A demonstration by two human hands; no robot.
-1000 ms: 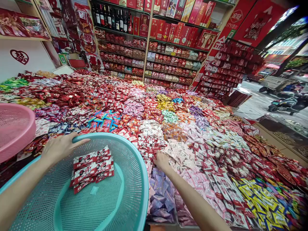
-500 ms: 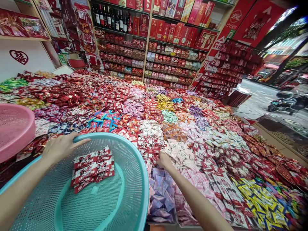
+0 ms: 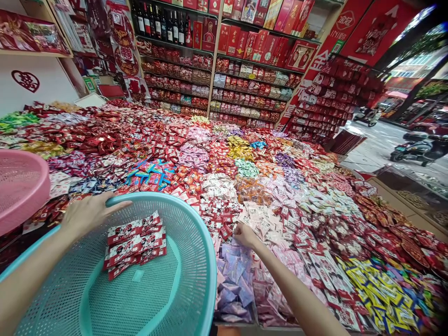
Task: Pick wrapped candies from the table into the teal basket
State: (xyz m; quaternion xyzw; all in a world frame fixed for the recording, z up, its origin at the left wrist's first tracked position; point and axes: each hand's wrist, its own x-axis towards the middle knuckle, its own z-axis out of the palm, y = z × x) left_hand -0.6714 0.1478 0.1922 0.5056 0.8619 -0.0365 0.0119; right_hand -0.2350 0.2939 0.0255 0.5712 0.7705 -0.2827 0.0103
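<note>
My left hand (image 3: 87, 212) grips the far left rim of a turquoise plastic basket (image 3: 206, 233), with the thumb lying along the rim. Inside the basket is a small stack of red-and-white candy packets (image 3: 135, 242). My right hand (image 3: 246, 234) reaches down to the candy display with curled fingers, and what they hold, if anything, is hidden. It is where red-and-white packets (image 3: 219, 212), cream-pink packets (image 3: 262, 221) and lavender packets (image 3: 234, 270) meet.
A pink basket (image 3: 24, 205) stands at the left. Heaps of wrapped candies (image 3: 157, 126) spread back to shelves of bottles (image 3: 161, 25) and red boxes (image 3: 245, 44). Yellow packets (image 3: 376, 289) lie at the lower right. Outside on the right is a parked scooter (image 3: 420, 149).
My right hand has moved slightly right and toward me, from the red-and-white packets to the edge of the lavender ones. My left hand and the basket have hardly moved.
</note>
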